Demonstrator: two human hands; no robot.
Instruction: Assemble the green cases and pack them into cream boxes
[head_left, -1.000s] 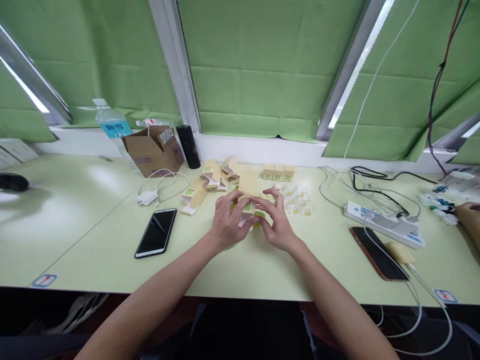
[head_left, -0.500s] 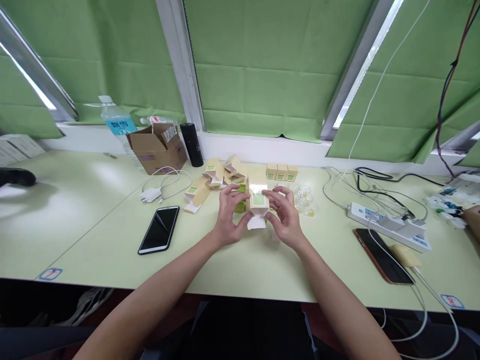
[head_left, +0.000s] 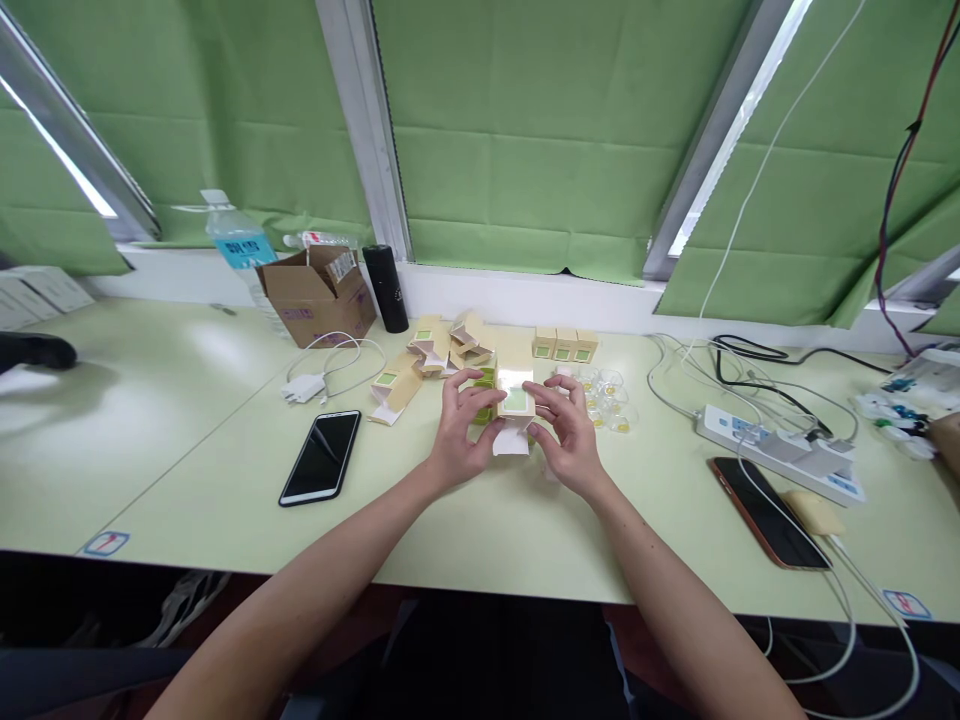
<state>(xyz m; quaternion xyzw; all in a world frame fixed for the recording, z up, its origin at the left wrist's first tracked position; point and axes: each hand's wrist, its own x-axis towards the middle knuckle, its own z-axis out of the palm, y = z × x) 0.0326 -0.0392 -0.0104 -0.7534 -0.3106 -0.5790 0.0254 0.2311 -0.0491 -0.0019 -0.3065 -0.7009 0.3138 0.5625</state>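
Grip the small carton (head_left: 516,399) by its opposite side walls, clear of the near white flap (head_left: 511,442), as it is probably light and easily crushed; left hand (head_left: 463,436) and right hand (head_left: 568,442) pinch it between them over the table (head_left: 225,440), though finger contact is partly hidden.

- The left arm (head_left: 341,555) slants in from the lower left, bare.
- The right arm (head_left: 675,575) mirrors it from the lower right.
- The left hand (head_left: 466,430) has fingers bent inward, thumb below.
- The right hand (head_left: 566,430) curls likewise, facing the left, near but apart.
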